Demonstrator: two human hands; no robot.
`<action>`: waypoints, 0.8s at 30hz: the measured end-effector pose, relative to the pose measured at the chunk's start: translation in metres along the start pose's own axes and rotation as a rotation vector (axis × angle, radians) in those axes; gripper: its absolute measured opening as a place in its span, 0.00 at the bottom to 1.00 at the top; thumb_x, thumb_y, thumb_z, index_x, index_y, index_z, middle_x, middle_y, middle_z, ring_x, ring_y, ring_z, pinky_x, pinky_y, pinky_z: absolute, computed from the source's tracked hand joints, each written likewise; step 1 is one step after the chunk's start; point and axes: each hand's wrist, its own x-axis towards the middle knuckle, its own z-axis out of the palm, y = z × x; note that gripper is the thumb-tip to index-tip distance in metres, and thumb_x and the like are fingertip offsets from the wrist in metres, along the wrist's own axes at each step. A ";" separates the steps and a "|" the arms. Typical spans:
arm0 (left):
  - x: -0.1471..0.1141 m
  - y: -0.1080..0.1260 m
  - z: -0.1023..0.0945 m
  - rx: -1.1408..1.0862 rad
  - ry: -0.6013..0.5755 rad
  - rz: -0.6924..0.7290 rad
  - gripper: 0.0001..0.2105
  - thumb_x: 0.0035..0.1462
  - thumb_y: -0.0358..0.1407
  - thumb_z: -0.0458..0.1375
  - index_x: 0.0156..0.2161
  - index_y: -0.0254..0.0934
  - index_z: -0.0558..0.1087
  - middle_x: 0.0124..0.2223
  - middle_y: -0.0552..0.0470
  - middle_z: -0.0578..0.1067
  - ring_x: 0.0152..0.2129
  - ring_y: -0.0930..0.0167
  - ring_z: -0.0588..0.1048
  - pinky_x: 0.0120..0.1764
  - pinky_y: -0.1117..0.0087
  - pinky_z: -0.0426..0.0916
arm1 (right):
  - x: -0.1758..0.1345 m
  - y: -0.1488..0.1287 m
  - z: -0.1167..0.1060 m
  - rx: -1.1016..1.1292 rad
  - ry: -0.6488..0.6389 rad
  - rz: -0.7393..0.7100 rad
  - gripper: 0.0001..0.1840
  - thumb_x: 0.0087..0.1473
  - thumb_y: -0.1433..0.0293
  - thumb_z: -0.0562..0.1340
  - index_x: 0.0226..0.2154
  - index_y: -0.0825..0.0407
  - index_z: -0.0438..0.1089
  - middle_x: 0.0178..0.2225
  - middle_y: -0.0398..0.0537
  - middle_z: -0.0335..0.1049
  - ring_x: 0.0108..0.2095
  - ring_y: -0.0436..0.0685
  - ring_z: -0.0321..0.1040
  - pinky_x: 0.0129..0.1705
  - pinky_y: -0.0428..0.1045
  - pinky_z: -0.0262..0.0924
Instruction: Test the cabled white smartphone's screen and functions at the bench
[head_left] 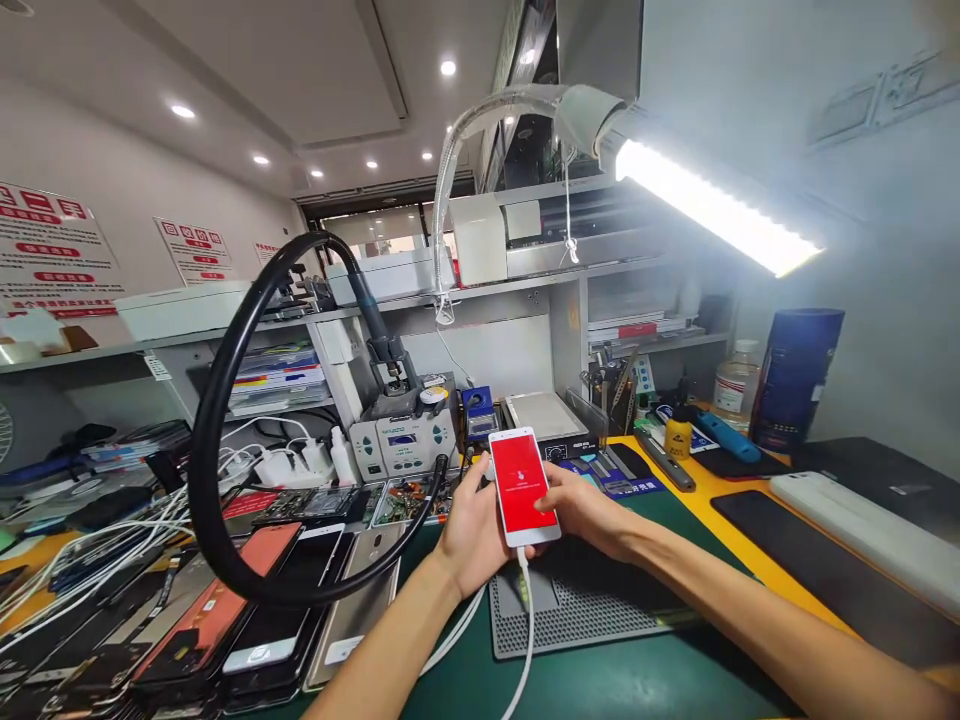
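A white smartphone (523,485) with a bright red screen is held upright, tilted toward me, in the middle of the view. My left hand (474,530) wraps around its left side and back. My right hand (581,510) grips the right edge, the thumb lying over the lower right of the screen. A white charging cable (529,620) is plugged into the phone's bottom end and runs down toward me. Below the phone lies a grey perforated repair mat (600,597) on a green work mat (637,675).
A thick black hose (202,450) loops at the left from a hot-air station (405,440). Several phones (259,650) and parts crowd the left bench. A lit lamp (712,205) hangs overhead. At right are a yellow bottle (678,438) and a long white device (862,540).
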 end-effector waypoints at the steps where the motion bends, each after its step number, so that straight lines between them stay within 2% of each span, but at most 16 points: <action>1: -0.001 -0.001 0.000 0.002 -0.008 0.003 0.34 0.62 0.59 0.43 0.56 0.30 0.66 0.45 0.38 0.74 0.32 0.62 0.74 0.26 0.69 0.64 | -0.001 0.001 0.000 0.025 0.016 -0.001 0.27 0.42 0.75 0.57 0.49 0.53 0.59 0.35 0.49 0.74 0.30 0.58 0.73 0.32 0.54 0.68; 4: -0.004 -0.004 0.001 -0.004 -0.016 0.013 0.34 0.63 0.59 0.42 0.58 0.31 0.65 0.46 0.38 0.74 0.33 0.62 0.74 0.26 0.69 0.64 | -0.002 0.004 0.001 0.061 0.051 -0.016 0.22 0.48 0.70 0.58 0.48 0.53 0.61 0.38 0.50 0.73 0.33 0.59 0.72 0.32 0.54 0.67; 6: -0.004 -0.007 0.001 -0.004 0.003 0.013 0.35 0.62 0.60 0.43 0.59 0.31 0.65 0.46 0.37 0.74 0.34 0.61 0.74 0.26 0.69 0.65 | -0.001 0.008 0.003 -0.020 0.106 -0.045 0.19 0.50 0.68 0.60 0.46 0.54 0.63 0.37 0.50 0.74 0.32 0.58 0.71 0.31 0.52 0.66; 10: -0.005 -0.012 -0.001 -0.029 0.048 0.009 0.35 0.62 0.60 0.45 0.59 0.31 0.66 0.46 0.38 0.74 0.35 0.61 0.74 0.31 0.67 0.66 | -0.002 0.015 0.007 -0.202 0.164 -0.085 0.21 0.48 0.68 0.65 0.46 0.54 0.63 0.36 0.47 0.73 0.30 0.55 0.70 0.31 0.50 0.64; 13: -0.007 -0.012 -0.003 -0.068 0.056 -0.004 0.35 0.61 0.60 0.46 0.60 0.32 0.66 0.47 0.37 0.74 0.36 0.61 0.75 0.34 0.65 0.68 | -0.003 0.016 0.005 -0.212 0.145 -0.091 0.22 0.46 0.71 0.63 0.46 0.54 0.64 0.40 0.47 0.73 0.34 0.55 0.69 0.33 0.49 0.64; 16: -0.008 -0.010 -0.002 -0.090 0.037 -0.034 0.36 0.61 0.60 0.45 0.60 0.32 0.65 0.48 0.36 0.73 0.35 0.58 0.75 0.29 0.64 0.69 | -0.005 0.016 0.001 -0.141 0.092 -0.081 0.24 0.45 0.73 0.60 0.48 0.52 0.64 0.44 0.48 0.72 0.33 0.55 0.70 0.32 0.49 0.64; 21: -0.009 -0.010 -0.002 -0.163 -0.004 -0.054 0.36 0.61 0.61 0.44 0.61 0.33 0.64 0.49 0.36 0.73 0.34 0.58 0.75 0.28 0.62 0.71 | -0.005 0.017 -0.002 0.027 -0.028 -0.024 0.31 0.47 0.70 0.56 0.56 0.51 0.59 0.47 0.54 0.72 0.27 0.58 0.71 0.27 0.54 0.65; 24: -0.008 -0.011 -0.003 -0.173 -0.011 -0.052 0.36 0.60 0.61 0.44 0.60 0.34 0.65 0.48 0.36 0.73 0.33 0.59 0.75 0.25 0.65 0.69 | -0.006 0.014 -0.002 0.065 -0.046 -0.007 0.33 0.48 0.68 0.55 0.59 0.53 0.58 0.47 0.56 0.73 0.28 0.62 0.73 0.29 0.58 0.66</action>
